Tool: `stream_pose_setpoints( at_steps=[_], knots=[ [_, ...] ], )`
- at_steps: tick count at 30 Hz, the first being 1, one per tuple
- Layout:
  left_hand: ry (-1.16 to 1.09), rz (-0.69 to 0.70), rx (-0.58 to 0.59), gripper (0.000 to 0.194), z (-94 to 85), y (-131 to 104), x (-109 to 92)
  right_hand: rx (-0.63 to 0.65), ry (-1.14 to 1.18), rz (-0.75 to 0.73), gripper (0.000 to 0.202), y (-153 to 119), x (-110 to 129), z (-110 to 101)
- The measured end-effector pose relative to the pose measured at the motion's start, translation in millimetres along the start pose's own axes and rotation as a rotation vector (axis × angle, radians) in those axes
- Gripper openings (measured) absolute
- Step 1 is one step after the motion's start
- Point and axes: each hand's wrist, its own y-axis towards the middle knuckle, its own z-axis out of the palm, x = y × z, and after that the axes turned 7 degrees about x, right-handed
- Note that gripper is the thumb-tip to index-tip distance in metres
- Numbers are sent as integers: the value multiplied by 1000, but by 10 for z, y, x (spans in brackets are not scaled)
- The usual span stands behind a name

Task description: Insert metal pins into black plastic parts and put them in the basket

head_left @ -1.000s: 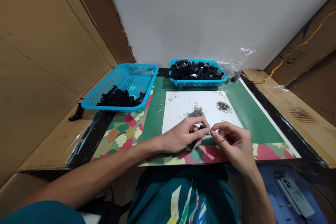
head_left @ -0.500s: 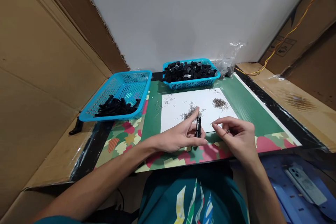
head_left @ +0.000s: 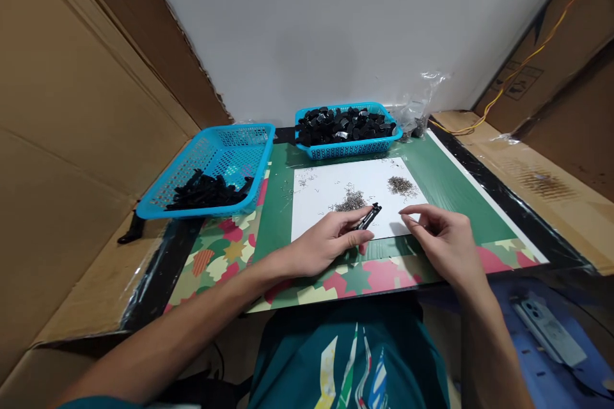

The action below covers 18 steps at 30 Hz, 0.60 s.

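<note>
My left hand is closed around a narrow black plastic piece with a slotted channel along it. The piece tilts with its far end pointing up and right, and my fingers hide part of it. To its right, my right hand hovers over the near right part of a white sheet, thumb and forefinger brought together; whatever is between them is too small to make out. Just beyond my left hand lies a pile of tiny bent metal bits. A second, browner pile of small metal parts sits farther right.
A blue basket at left holds long black pieces. Another blue basket at the back is full of short black parts, beside a clear plastic bag. Cardboard walls stand at both sides. A phone lies on a blue surface at lower right.
The black piece has tipped from nearly upright to slanting rightward, and my left thumb has come down onto it. My right hand has shifted slightly right, still pinched.
</note>
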Motion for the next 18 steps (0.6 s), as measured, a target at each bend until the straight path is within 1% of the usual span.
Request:
stream_pose_setpoints(
  at_steps=[1, 3, 5, 7, 9, 11, 14, 16, 18],
  knots=[
    [-15, 17, -28, 61, -4, 7, 5, -17, -20, 19, 31, 4, 4, -4],
    [-60, 57, -90, 59, -10, 21, 23, -10, -84, 66, 32, 7, 32, 16],
    [-127, 84, -150, 61, -12, 36, 48, 30, -175, 108, 30, 10, 73, 66],
    [-196, 101, -187, 66, -9, 49, 69, 76, -256, 125, 27, 18, 113, 128],
    [-254, 118, -200, 67, -3, 56, 79, 108, -306, 117, 24, 33, 142, 176],
    [-287, 131, -202, 65, 1, 52, 81, 124, -330, 106, 22, 55, 159, 200],
    [-264, 107, -210, 59, 0, 29, 80, 173, -333, 82, 19, 103, 161, 198],
    [-238, 85, -218, 57, -5, 11, 78, 241, -329, 43, 18, 138, 147, 188],
    [-209, 91, -219, 54, -11, -2, 70, 298, -327, -15, 16, 163, 123, 185]
  ],
)
